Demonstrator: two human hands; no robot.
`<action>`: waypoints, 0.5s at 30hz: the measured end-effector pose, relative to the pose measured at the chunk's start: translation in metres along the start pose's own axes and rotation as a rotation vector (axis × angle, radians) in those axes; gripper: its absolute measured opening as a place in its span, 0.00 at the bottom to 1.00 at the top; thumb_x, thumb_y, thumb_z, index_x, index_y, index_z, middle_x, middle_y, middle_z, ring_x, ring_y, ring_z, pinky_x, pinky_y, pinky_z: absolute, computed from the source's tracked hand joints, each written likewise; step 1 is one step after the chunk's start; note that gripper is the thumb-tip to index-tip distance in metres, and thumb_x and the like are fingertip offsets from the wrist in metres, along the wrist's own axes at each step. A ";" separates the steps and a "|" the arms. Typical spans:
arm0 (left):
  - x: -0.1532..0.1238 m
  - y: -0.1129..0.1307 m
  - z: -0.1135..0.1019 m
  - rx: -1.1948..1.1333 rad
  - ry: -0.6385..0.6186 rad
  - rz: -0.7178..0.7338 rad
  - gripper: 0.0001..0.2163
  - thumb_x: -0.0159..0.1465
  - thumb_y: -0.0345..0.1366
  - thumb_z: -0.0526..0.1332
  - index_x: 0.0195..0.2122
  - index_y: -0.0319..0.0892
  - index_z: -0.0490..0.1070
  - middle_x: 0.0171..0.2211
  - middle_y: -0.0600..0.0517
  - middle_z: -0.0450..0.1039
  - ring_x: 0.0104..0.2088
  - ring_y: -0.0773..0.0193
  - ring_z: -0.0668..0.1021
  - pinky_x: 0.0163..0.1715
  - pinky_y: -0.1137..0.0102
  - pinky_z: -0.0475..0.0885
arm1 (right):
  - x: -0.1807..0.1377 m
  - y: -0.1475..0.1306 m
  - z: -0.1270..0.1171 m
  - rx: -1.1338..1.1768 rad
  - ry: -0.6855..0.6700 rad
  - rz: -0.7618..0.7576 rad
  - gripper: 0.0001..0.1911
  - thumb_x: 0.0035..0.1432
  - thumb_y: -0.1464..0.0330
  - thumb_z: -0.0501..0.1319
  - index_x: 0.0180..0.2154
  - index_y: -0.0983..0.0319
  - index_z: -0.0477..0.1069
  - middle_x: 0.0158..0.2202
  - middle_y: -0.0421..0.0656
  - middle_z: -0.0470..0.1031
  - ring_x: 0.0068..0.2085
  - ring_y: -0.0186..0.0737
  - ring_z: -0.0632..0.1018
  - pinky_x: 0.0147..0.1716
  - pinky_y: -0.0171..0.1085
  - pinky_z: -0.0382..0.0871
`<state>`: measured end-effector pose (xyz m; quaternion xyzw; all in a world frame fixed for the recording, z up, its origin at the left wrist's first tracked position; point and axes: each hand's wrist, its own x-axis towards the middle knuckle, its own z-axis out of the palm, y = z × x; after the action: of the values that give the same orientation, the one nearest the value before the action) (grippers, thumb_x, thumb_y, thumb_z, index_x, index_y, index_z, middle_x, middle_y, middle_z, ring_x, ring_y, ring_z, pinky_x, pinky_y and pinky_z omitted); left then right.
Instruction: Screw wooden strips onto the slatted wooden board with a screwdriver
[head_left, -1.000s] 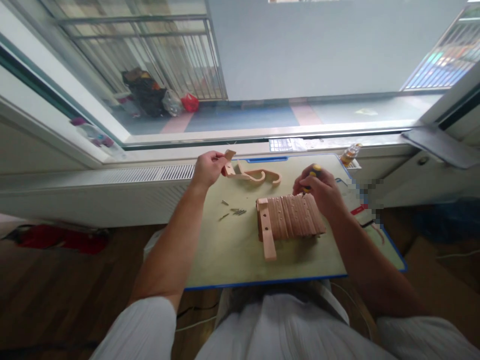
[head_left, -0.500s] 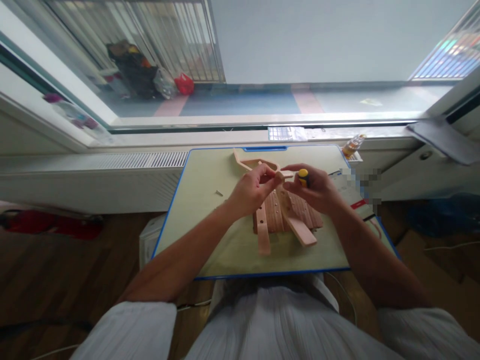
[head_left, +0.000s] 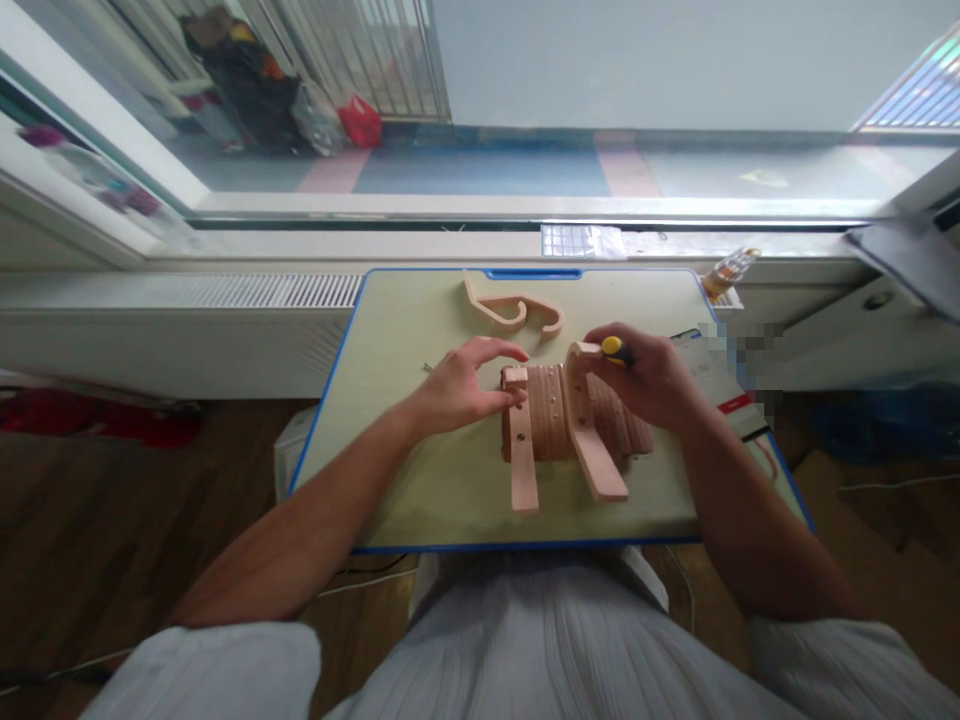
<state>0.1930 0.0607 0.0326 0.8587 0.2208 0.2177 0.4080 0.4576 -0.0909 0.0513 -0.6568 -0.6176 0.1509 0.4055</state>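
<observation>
A curved wooden slat assembly (head_left: 551, 425) lies on the blue-edged lap table (head_left: 420, 480). One long wooden leg (head_left: 520, 470) is fixed at its left end. A second curved wooden leg (head_left: 589, 435) stands across the slats. My left hand (head_left: 461, 385) rests beside the assembly's left end, fingers spread, fingertips touching the top of the left leg. My right hand (head_left: 645, 380) is closed around a yellow-and-black screwdriver (head_left: 613, 349) and also presses against the top of the second leg.
Two more curved wooden pieces (head_left: 514, 308) lie at the table's far edge. A small screw (head_left: 426, 368) sits left of my left hand. A small bottle (head_left: 726, 272) stands on the sill at the right, papers (head_left: 712, 375) lie under my right wrist. A radiator grille (head_left: 247, 290) runs behind.
My left hand carried a curved leg from the far pile to the slat assembly, passed it to my right hand, then let go and moved to the left leg. The view tilted down.
</observation>
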 end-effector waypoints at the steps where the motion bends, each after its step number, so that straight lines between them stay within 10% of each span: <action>1: -0.001 -0.004 0.003 -0.017 -0.008 0.012 0.19 0.62 0.41 0.77 0.54 0.48 0.82 0.58 0.47 0.84 0.61 0.49 0.83 0.66 0.54 0.74 | 0.000 0.001 0.002 -0.027 -0.021 0.003 0.12 0.68 0.58 0.69 0.48 0.58 0.81 0.32 0.39 0.82 0.31 0.38 0.76 0.35 0.36 0.68; 15: -0.007 -0.018 0.013 -0.066 0.070 0.139 0.08 0.70 0.40 0.71 0.47 0.45 0.83 0.52 0.47 0.87 0.55 0.53 0.85 0.62 0.56 0.77 | -0.009 0.006 0.014 -0.188 -0.119 -0.035 0.13 0.64 0.64 0.71 0.50 0.53 0.83 0.41 0.43 0.89 0.36 0.46 0.85 0.40 0.41 0.74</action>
<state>0.1907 0.0593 0.0096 0.8500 0.1674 0.2824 0.4119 0.4498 -0.0938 0.0354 -0.6711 -0.6632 0.1237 0.3072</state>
